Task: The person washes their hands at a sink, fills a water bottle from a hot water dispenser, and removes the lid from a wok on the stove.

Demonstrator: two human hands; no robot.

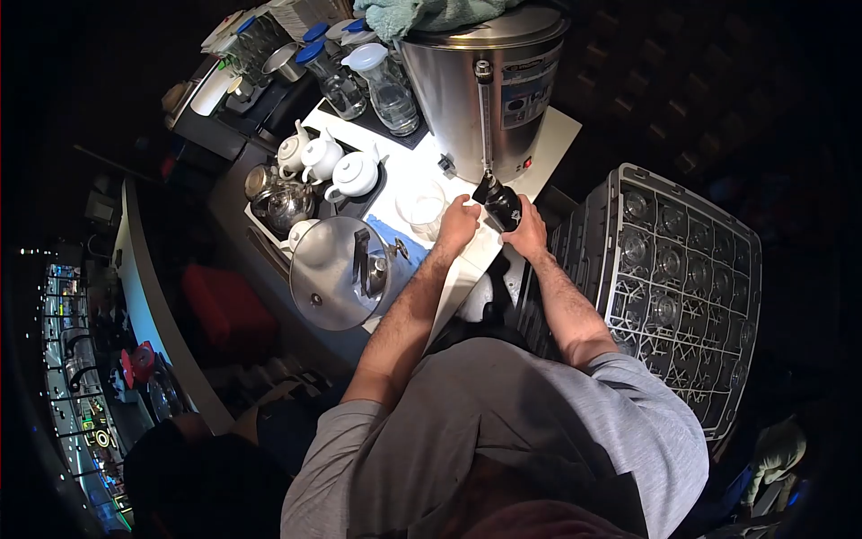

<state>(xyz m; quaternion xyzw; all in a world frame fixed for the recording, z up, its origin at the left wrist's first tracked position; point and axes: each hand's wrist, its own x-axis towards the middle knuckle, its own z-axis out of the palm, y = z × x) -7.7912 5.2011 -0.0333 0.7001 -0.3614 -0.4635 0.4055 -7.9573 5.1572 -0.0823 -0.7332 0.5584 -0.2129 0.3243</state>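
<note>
Under the tap of a tall steel urn (449, 99), my right hand (530, 232) is wrapped round a black bottle (503, 208) with a small pale mark on its side. The bottle's top is right by the tap and tilts slightly. My left hand (459, 225) is just left of the bottle, its fingers curled in; whatever they grip is hidden. A clear glass bowl or jug (420, 208) stands on the white counter beside my left hand. A blue cloth (395, 241) lies near my left wrist.
White teapots (355, 173) and a glass teapot (284, 207) stand at left, behind a large round lid (337, 274). Carafes (388, 94) with lids stand near the urn. A grey rack of glasses (687, 287) is at right. A green towel (431, 13) tops the urn.
</note>
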